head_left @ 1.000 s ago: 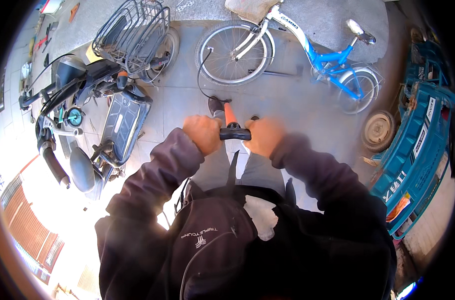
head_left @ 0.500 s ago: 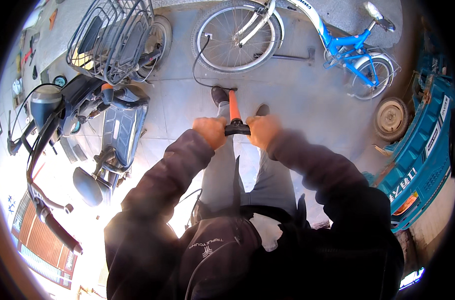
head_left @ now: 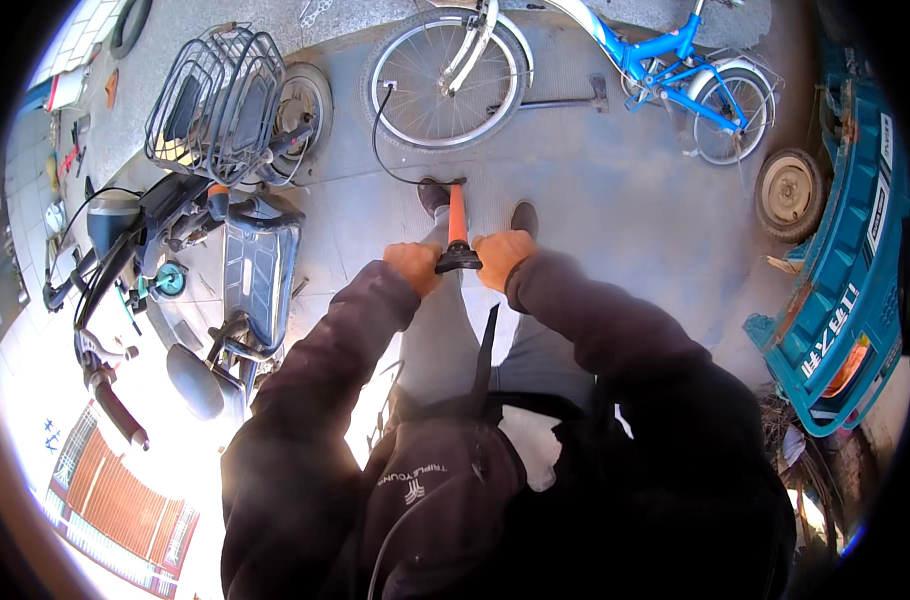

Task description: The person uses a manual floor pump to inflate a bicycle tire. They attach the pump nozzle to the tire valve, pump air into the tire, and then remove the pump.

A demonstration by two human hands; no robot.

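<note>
A floor pump (head_left: 456, 212) with an orange barrel stands upright between my feet. My left hand (head_left: 413, 265) is closed around the left end of its black crossbar handle (head_left: 459, 258), and my right hand (head_left: 503, 258) grips the right end. From the pump's base a black hose (head_left: 377, 150) curves left and up to the rim of the front wheel (head_left: 437, 143) on a bicycle (head_left: 665, 52) with a white and blue frame. The hose end sits at the left side of that rim. My fingers hide most of the handle's ends.
An electric scooter (head_left: 260, 270) with a wire basket (head_left: 215, 105) is parked at the left. A long-handled tool (head_left: 555, 103) lies behind the bicycle's front wheel. At the right are a loose small wheel (head_left: 788, 195) and a teal vehicle body (head_left: 845, 300).
The view has shifted slightly, so the bicycle and pump appear farther left. Both hands remain on the pump handle, and the right hand looks less blurred.
</note>
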